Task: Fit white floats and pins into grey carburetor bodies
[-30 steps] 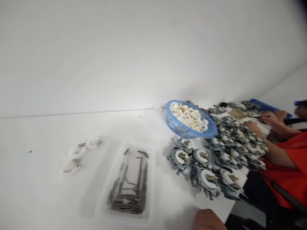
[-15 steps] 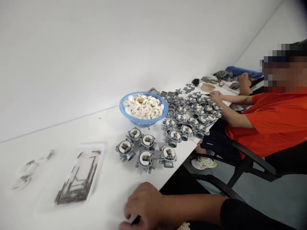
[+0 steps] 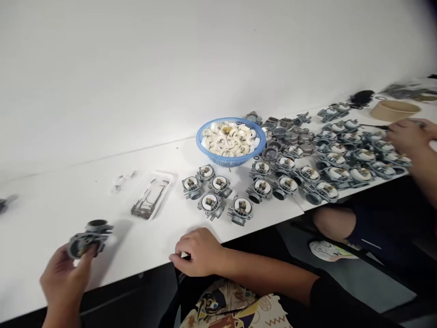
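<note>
My left hand is wrapped around a grey metal carburetor body, lifted above the white table at the left. The carburetor is slightly blurred, its round bore facing up. At the table's front edge my right hand rests with fingers curled in; whatever they hold, if anything, is hidden. Beyond it stand several carburetors with white floats in their tops. A clear tray of thin dark pins lies between my hands, farther back, with small white parts beside it.
A blue basket heaped with white floats stands near the wall. Many more carburetors spread along the table to the right. A co-worker's hands hold a thin tool there, near a brown tape roll. A dark object shows at the left edge.
The view has swung left and down, bringing my left hand with the carburetor into sight. My right hand stays curled at the table edge. The co-worker's body has mostly left the view.
</note>
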A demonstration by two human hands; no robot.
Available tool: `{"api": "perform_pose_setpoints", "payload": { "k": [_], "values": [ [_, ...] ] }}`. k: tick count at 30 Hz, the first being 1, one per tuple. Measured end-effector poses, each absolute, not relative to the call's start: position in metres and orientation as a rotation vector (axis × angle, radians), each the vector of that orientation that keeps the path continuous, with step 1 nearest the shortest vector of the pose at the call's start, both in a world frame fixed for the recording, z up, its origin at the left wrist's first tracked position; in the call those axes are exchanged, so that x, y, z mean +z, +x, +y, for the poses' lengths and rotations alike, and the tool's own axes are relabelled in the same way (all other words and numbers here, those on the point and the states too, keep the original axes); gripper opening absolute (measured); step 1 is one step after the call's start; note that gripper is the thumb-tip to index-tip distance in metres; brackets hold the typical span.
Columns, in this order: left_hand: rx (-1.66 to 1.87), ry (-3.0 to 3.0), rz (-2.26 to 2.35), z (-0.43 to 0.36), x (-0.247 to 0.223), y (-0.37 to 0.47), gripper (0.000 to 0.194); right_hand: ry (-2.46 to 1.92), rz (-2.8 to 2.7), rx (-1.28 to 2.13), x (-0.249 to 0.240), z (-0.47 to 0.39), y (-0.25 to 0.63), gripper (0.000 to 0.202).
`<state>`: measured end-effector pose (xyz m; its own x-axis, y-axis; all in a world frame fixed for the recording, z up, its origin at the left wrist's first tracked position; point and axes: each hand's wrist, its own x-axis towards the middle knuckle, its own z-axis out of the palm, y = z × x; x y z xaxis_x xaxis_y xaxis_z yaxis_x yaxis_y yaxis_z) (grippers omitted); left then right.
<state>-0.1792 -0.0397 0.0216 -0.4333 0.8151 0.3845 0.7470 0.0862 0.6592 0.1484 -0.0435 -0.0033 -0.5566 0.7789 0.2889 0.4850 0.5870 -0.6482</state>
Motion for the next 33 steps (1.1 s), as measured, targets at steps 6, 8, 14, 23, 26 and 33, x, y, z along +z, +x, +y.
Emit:
{"api": "perform_pose_setpoints", "payload": {
  "k": [6, 8, 14, 23, 26, 33],
  "values": [
    [0.871, 1.704, 1.753, -0.056, 0.025, -0.112, 0.04, -1.02, -1.97, 1.0, 0.006, -0.04, 0.16, 0.055],
    [0.75, 1.748, 1.605, -0.051, 0.034, -0.087, 0.038, -1.004, -1.897, 1.042, 0.006, -0.038, 0.163, 0.072],
    [0.618, 1.667, 1.353, -0.034, 0.04, -0.054, 0.039, -0.897, -1.907, 1.111, 0.008, -0.034, 0.171, 0.058],
    [0.771, 1.485, 1.301, -0.029, 0.029, -0.064, 0.057, -1.08, -1.818, 1.016, 0.006, -0.037, 0.165, 0.032],
    [0.926, 1.485, 1.283, -0.033, 0.02, -0.065, 0.059, -1.122, -1.796, 1.048, 0.009, -0.037, 0.163, 0.036],
    [0.946, 1.628, 1.335, -0.051, 0.009, -0.057, 0.087, -1.226, -1.76, 1.095, 0.013, -0.033, 0.162, 0.046]
  ]
}}
